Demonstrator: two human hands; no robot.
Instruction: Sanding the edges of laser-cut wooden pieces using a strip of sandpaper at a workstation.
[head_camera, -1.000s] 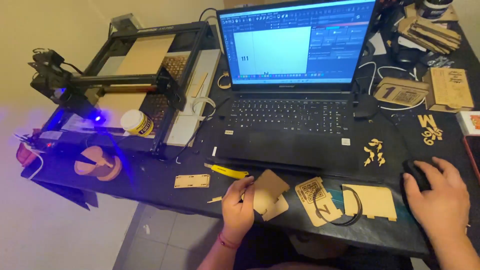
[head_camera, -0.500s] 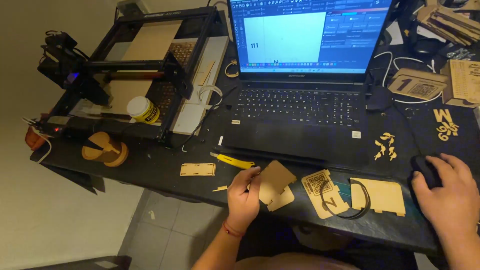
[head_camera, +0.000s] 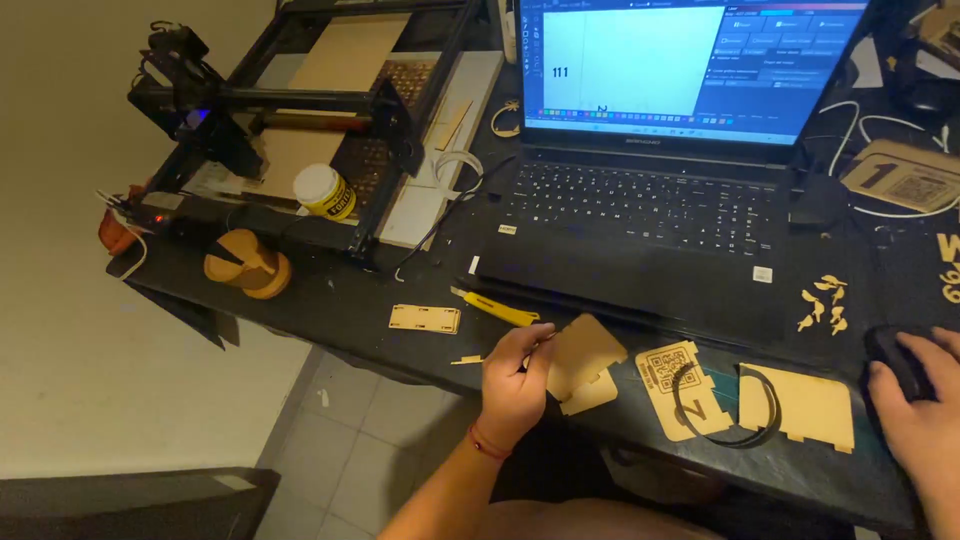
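Observation:
My left hand (head_camera: 515, 385) pinches the edge of a thin plywood cut-out piece (head_camera: 585, 360) at the front of the black desk (head_camera: 330, 310), lifting it slightly over a second wooden piece. My right hand (head_camera: 925, 425) rests on a black computer mouse (head_camera: 898, 355) at the far right. An open laptop (head_camera: 650, 150) with a light-blue drawing window stands behind both hands. A yellow utility knife (head_camera: 497, 308) lies just beyond my left hand.
A laser engraver frame (head_camera: 290, 110) with plywood sheets fills the back left, a yellow-labelled jar (head_camera: 325, 190) in front of it. A round wooden stand (head_camera: 247, 264), a small plywood plate (head_camera: 425, 318), engraved wooden panels (head_camera: 795, 405) and a black cable loop (head_camera: 715, 405) lie along the front edge.
The view has moved closer and shifted. My left hand has taken the plywood piece by its edge and tilted it up. My right hand stays on the mouse.

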